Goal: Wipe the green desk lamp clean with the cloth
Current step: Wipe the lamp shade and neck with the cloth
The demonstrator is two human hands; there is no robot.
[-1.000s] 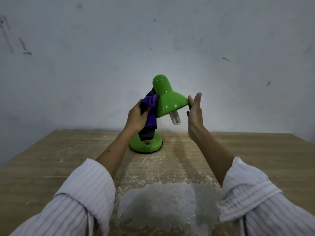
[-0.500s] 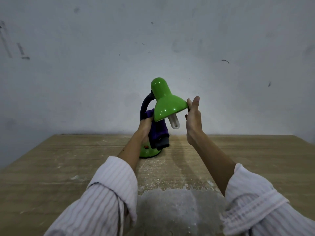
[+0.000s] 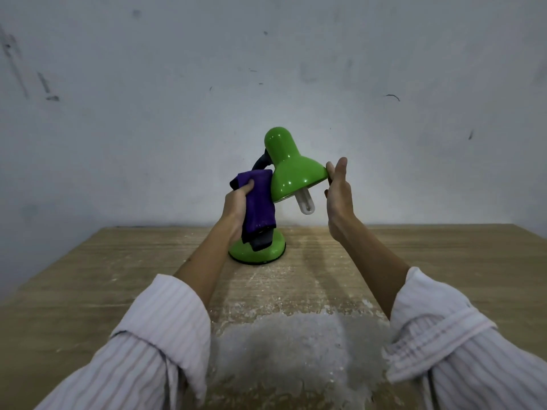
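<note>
The green desk lamp (image 3: 291, 173) stands on the wooden table near the wall, with a round green base (image 3: 273, 248), a black bent neck (image 3: 260, 161) and a white bulb (image 3: 305, 203) poking out under the shade. My left hand (image 3: 236, 207) grips a purple cloth (image 3: 257, 202) wrapped around the neck, left of the shade; the cloth hangs down over the base. My right hand (image 3: 339, 192) holds the right rim of the shade, thumb in front and fingers behind.
The wooden table (image 3: 88, 279) is dusty, with a pale grey worn patch (image 3: 290, 344) near me between my striped sleeves. A scuffed grey wall (image 3: 177, 99) rises directly behind the lamp.
My left hand has slid the cloth back up the lamp's neck from down by the base. My right hand has stayed on the shade's rim.
</note>
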